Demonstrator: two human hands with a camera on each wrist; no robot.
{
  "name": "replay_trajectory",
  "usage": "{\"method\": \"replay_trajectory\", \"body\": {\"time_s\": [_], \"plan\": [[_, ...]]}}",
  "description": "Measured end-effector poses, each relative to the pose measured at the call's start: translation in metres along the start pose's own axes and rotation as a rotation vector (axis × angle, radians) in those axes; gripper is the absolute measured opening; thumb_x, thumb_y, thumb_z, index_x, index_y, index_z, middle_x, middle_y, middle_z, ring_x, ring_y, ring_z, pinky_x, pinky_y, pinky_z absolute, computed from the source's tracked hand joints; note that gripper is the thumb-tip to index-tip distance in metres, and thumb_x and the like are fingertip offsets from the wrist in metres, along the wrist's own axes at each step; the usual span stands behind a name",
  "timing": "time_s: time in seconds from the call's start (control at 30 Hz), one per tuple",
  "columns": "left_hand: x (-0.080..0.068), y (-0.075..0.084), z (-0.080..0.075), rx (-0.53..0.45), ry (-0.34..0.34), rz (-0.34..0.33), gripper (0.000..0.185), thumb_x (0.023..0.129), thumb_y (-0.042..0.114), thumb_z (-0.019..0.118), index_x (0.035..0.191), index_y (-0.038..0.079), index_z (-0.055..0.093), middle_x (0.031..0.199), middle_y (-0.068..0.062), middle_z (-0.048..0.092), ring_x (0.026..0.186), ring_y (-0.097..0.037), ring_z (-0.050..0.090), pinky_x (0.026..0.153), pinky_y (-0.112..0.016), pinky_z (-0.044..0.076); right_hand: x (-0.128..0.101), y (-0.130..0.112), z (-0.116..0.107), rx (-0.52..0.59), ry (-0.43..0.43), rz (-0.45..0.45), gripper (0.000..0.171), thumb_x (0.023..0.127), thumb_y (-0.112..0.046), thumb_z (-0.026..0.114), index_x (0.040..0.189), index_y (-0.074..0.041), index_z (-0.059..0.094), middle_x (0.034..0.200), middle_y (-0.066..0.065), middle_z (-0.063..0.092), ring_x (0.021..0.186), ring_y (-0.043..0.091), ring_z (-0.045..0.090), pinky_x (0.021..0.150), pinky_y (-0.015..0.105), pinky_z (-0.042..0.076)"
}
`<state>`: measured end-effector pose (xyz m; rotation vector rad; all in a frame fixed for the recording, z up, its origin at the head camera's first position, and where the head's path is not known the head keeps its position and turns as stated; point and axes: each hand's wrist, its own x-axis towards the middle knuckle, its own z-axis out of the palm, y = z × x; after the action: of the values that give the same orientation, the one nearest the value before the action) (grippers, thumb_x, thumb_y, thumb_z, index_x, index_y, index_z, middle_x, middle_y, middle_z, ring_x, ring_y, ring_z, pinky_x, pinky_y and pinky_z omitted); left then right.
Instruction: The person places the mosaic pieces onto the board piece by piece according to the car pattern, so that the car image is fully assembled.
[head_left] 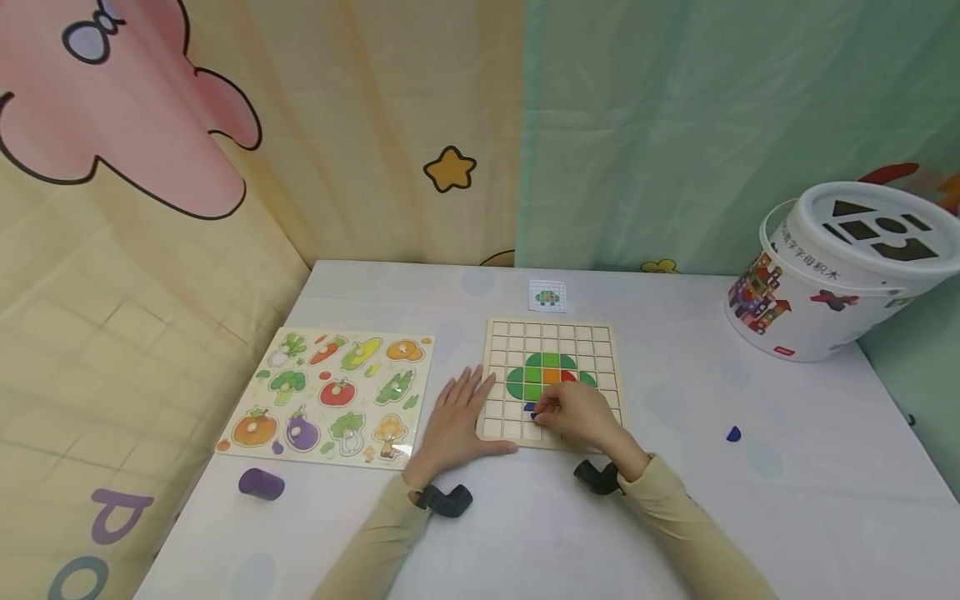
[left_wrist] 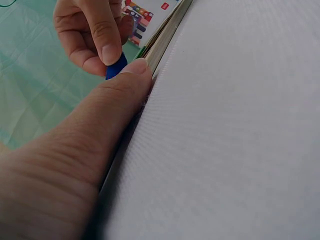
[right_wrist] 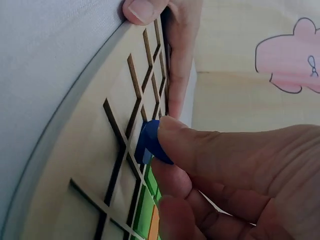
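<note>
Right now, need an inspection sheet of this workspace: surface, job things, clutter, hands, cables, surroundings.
Surface: white table, flat, lit evenly.
Job things: grid board with a green, orange and red picture partly laid; blue tile at an empty cell; pattern card behind the board.
Clutter: vegetable puzzle on the left, purple cylinder in front of it, spare blue piece on the right, shape bucket far right.
Hands: left hand rests flat at the board's left edge; right hand pinches the blue tile.
Cables: nothing seen.
Surroundings: yellow and green cartoon cloth walls.
</note>
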<state>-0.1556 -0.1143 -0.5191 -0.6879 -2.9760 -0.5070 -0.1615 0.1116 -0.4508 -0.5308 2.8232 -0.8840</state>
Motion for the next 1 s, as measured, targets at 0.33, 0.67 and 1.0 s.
{"method": "replay_trajectory", "body": {"time_s": [0.33,0.67,1.0], "plan": [[0.0,0.001,-0.002,-0.007,0.001,0.001,0.113,0.068,0.082,0.055,0.152,0.014,0.022,0.158,-0.005,0.011,0.144,-0.021,0.003,0.115,-0.034,-0.001,0.011,0.0,0.01,-0.02,0.017,0.022,0.014,0.079,-0.018,0.078,0.071,-0.017,0.067,0.064,-0.01,0.055,0.058,0.008,0.049,0.051,0.026,0.042],[0.0,-0.001,0.0,-0.009,0.002,0.001,0.113,0.068,0.084,0.052,0.152,0.015,0.021,0.158,-0.005,0.011,0.144,-0.021,0.003,0.115,-0.033,-0.002,0.013,0.001,0.009,-0.024,0.031,0.041,0.018,0.075,-0.02,0.082,0.066,-0.018,0.066,0.062,-0.011,0.056,0.058,0.008,0.05,0.051,0.026,0.042],[0.0,-0.001,0.0,-0.002,0.009,0.009,0.113,0.068,0.083,0.054,0.152,0.014,0.021,0.158,-0.006,0.011,0.144,-0.021,0.004,0.115,-0.033,-0.002,0.012,0.001,0.009,-0.027,0.042,0.017,0.017,0.073,-0.022,0.083,0.069,-0.017,0.067,0.061,-0.011,0.055,0.056,0.007,0.049,0.05,0.026,0.041]]}}
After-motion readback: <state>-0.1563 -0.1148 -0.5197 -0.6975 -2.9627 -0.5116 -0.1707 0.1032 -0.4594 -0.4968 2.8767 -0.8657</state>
